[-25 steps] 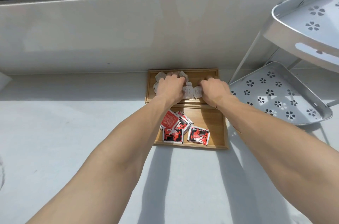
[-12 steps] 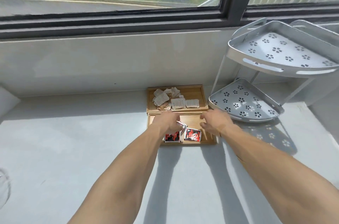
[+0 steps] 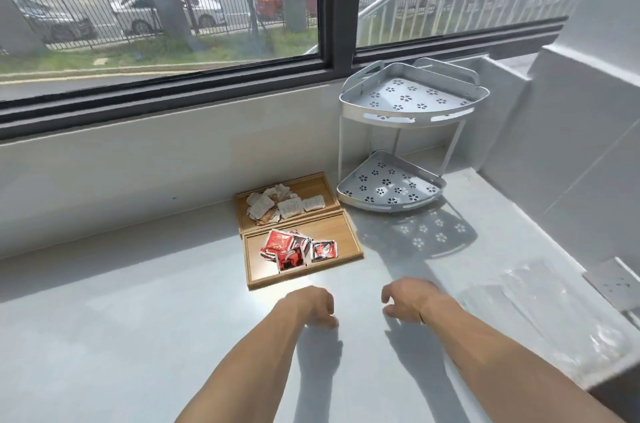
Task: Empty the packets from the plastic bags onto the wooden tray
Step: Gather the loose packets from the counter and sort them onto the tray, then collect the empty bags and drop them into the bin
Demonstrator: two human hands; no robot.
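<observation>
With red and pale packets (image 3: 298, 247) lying in the two-compartment wooden tray (image 3: 349, 239) and empty clear plastic bags (image 3: 540, 298) at right on the counter (image 3: 138, 318), left hand (image 3: 311, 305) and right hand (image 3: 408, 298) hover loosely curled, each grip holding nothing; emptying looks finished, next likely clearing the bags.

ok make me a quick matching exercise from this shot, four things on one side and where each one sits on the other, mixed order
Things:
1. red packets
2. pale packets
3. plastic bags
4. corner rack

Places:
A. far compartment of the wooden tray
B. flat on the counter, beside the right hand
C. near compartment of the wooden tray
D. standing right of the tray, under the window

Pairs: 1-C, 2-A, 3-B, 4-D
</observation>
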